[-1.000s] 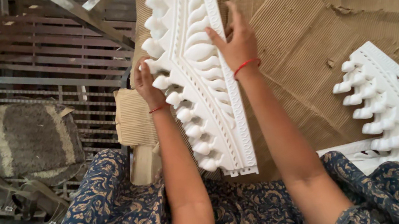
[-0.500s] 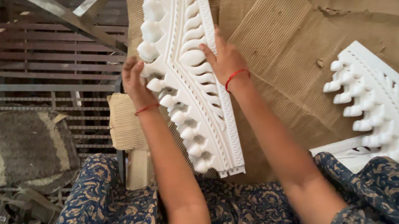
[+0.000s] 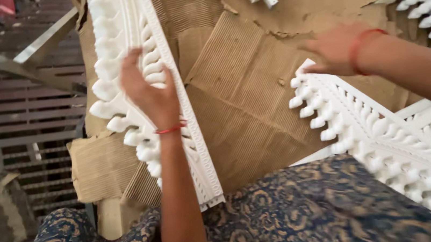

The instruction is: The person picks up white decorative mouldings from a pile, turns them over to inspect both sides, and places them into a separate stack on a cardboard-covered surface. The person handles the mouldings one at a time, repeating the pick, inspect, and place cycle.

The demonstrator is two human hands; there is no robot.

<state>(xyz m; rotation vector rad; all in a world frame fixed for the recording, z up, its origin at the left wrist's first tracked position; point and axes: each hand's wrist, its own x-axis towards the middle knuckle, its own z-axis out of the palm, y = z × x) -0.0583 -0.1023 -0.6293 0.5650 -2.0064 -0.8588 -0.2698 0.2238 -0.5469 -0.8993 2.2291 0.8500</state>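
Draping across the bottom of the view, a blue patterned cloth (image 3: 302,214) covers the person's lap. Above it, the left hand (image 3: 150,93) grasps a white scalloped moulding strip (image 3: 132,55) that runs upward over brown cardboard (image 3: 246,106), fingers (image 3: 131,66) curled around its edge. Farther right, the right hand (image 3: 334,48) hovers with fingers spread and released, just above the top end of a second moulding strip (image 3: 379,135).

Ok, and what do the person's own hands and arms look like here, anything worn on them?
Both arms are bare, with no sleeves and no gloves. The left hand has a thin red thread tied round the wrist, and the right hand wears a matching red thread band on its wrist. No rings or watch show on either. The lap below is covered in dark blue patterned cloth.
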